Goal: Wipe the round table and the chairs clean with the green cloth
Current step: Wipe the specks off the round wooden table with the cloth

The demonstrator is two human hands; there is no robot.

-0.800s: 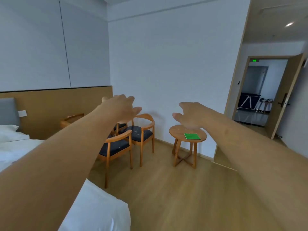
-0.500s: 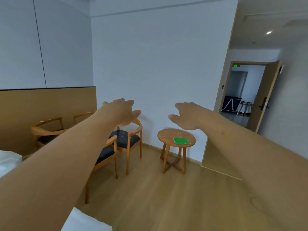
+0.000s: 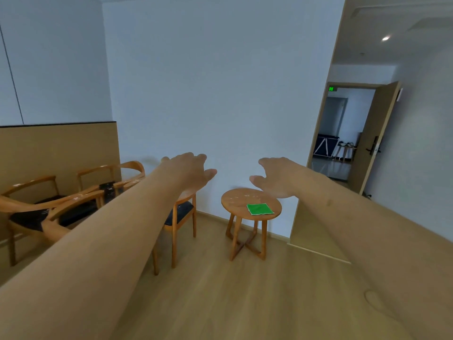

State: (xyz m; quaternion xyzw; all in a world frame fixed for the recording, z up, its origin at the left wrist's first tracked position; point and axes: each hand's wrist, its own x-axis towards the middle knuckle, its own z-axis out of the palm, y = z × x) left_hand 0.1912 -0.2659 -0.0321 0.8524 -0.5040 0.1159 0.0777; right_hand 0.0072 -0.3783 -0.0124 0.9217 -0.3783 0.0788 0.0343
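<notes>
Lying flat on the round table, near its right edge: folded green cloth. Wooden chairs left of table, dark seats speckled white. Left hand and right hand outstretched, palms down, fingers loosely spread, holding nothing.

Both bare arms stretch forward from the lower corners of the view, converging toward the small round wooden table that stands ahead. The left hand hangs palm down, to the left of the table and above it in the view, fingers loosely curled and thumb pointing right, holding nothing. The right hand also faces palm down, overlapping the table's far rim in the view, fingers slack and thumb pointing left, empty as well. The two hands are level with each other, thumbs apart.
</notes>
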